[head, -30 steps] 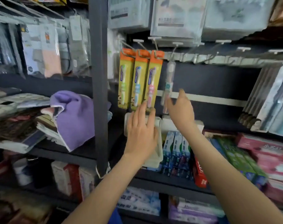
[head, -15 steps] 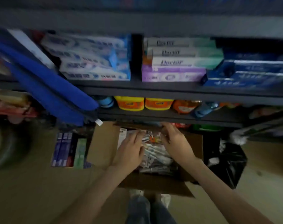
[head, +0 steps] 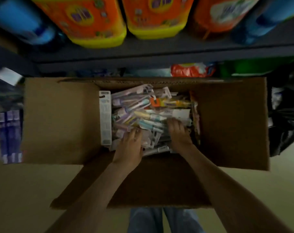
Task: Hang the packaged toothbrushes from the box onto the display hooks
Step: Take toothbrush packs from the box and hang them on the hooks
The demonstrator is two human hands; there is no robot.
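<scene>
— Where are the packaged toothbrushes?
— Heaped loose in the open cardboard box, with a pack with an orange top lying on the heap near the far wall and a tall white carton standing along the left side.

— And the hands?
— Both are down in the pile. The left hand lies on the near packs with its fingers bent into them. The right hand spreads its fingers over packs further right. I cannot tell whether either has actually taken hold of a pack.

— What has changed since half a second ago?
— The view has dropped much closer to the box. The toothpaste shelves are gone from sight, and the hands sit nearer the front of the heap. A second ago they were up at the hooks.

— Around the box?
— It stands on a pale floor against a dark shelf of orange-and-yellow jugs and blue bottles. Purple boxes lie to its left and a black bag to its right. Jeans show below it.

— Anything unclear?
— The frame is dim and blurred, print is unreadable, and the jugs are cut off at the top.
</scene>
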